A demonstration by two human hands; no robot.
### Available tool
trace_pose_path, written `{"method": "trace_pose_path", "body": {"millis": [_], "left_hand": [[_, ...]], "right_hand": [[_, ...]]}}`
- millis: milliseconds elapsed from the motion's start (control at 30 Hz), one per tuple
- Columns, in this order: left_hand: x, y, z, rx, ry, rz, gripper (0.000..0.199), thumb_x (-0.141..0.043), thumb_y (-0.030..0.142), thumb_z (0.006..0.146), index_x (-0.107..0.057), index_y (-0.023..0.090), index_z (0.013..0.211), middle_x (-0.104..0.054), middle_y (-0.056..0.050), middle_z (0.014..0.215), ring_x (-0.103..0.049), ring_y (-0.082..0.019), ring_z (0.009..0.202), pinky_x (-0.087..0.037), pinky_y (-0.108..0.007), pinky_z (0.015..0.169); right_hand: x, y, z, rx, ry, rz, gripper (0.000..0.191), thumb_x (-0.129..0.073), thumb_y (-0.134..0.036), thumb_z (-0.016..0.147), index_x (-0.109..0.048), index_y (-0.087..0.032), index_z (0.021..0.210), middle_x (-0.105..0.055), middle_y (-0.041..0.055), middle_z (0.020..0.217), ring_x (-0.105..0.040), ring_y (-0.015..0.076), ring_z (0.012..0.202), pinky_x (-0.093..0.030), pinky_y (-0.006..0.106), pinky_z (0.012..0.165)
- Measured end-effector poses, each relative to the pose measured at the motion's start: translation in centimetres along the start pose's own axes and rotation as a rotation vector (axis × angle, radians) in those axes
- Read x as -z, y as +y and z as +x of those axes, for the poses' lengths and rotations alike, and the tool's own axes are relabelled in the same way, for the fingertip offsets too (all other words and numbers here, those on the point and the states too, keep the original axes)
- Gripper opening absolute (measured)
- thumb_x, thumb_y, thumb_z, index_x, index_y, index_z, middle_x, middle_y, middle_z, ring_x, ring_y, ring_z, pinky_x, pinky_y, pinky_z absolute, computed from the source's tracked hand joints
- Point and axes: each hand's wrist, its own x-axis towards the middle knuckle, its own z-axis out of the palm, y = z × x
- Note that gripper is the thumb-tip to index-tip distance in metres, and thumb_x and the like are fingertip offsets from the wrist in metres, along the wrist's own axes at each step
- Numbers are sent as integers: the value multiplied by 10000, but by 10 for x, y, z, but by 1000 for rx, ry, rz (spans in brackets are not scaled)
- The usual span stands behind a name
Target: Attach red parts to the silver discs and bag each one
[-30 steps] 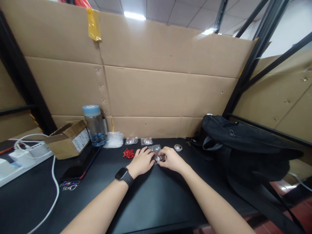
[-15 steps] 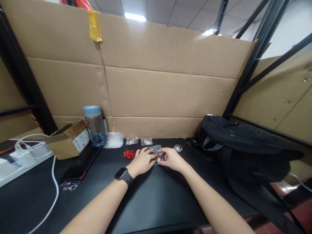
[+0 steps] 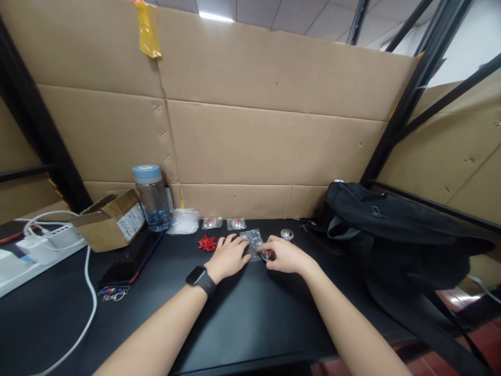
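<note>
Four discs: two bagged discs (image 3: 212,223) along the back edge of the table (image 3: 254,318), one loose disc (image 3: 287,234) farther right by that edge, and one held disc (image 3: 266,255) in the right grip (image 3: 288,256) (partly hidden by fingers). One clear bag (image 3: 253,238). One heap of red pieces (image 3: 207,243), too tangled to count. Toward the left edge, one bottle (image 3: 157,203), one box (image 3: 104,227), one power strip (image 3: 23,278); toward the right edge, one backpack (image 3: 395,224).

I have room to pass over the near middle of the desk (image 3: 250,326), between the forearms (image 3: 166,324) behind the left grip (image 3: 230,255) and right grip (image 3: 287,256). The black bag (image 3: 391,224) blocks me on the right, the cardboard wall (image 3: 254,146) on the far side, the bottle (image 3: 153,201) and box (image 3: 111,222) on the left.
</note>
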Motion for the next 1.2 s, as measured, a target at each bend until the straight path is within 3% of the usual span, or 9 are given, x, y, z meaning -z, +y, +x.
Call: {"method": "trace_pose_path", "body": {"millis": [167,600,900,1033,1200], "left_hand": [[2,1,-1,-4,8,-3,466,-454,465,948,-549,283,1366,-548,-73,1433,-373,-365,1370,-310,-577,1064],[1,1,-1,-5,6,-3,459,-451,460,947,-551,296,1364,-546,-67,1437,-381,-353,1358,-316,-567,1065],[3,5,-2,-8,16,5,485,-460,477,928,-561,285,1361,-549,-69,1431,-352,-379,1372,-294,-583,1068],[5,8,-3,3,29,3,485,-478,489,917,-579,272,1339,-564,-86,1400,-362,-374,1355,-299,-574,1062],[2,12,-3,29,45,10,496,-489,509,908,-580,262,1329,-552,-105,1400,-331,-380,1367,-290,-581,1057]], "right_hand": [[4,4,-1,4,-47,-6,524,-718,-205,686,-713,-283,1205,-579,43,985,-607,184,866,-455,256,826],[1,1,2,47,-6,12,493,-773,-188,617,-749,-256,1104,-603,56,1008,-604,215,903,-464,277,844],[14,-5,-2,103,36,100,437,-702,-163,652,-766,-258,1074,-649,43,993,-621,177,832,-464,248,806],[10,-10,0,100,55,111,370,-696,-154,640,-756,-210,1001,-687,32,888,-610,163,731,-454,237,713],[1,-9,4,87,29,129,81,-674,-201,700,-706,-172,769,-651,-11,653,-534,122,575,-392,219,578]]}}
